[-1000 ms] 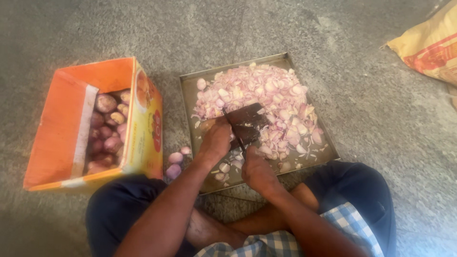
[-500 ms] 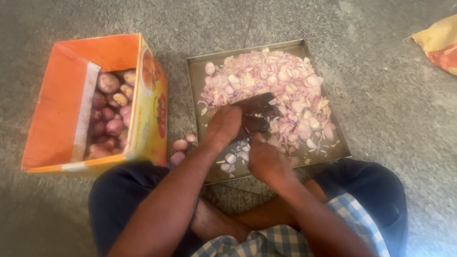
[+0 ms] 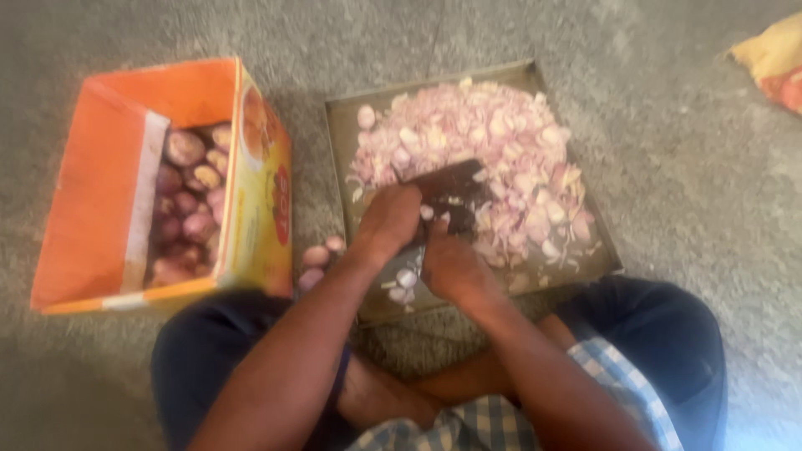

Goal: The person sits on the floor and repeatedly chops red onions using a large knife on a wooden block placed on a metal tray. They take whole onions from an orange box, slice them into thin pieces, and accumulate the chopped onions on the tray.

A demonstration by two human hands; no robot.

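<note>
Grey, rough concrete floor [image 3: 668, 200], speckled. Directly on it:
- Orange cardboard box [image 3: 100, 192], open at the top, left of centre, holding whole reddish onions [image 3: 188, 209].
- Shallow rectangular metal tray [image 3: 338, 134], just right of the box, heaped with chopped pink onion pieces [image 3: 501, 142].
- A few loose whole onions [image 3: 317, 255] on the bare floor, in the gap between box and tray.
- Yellow-and-orange sack [image 3: 773, 58], upper right corner, well apart from the tray, partly out of frame.
- Seated person with crossed legs [image 3: 652, 334] at the near edge, just behind the tray.
</note>
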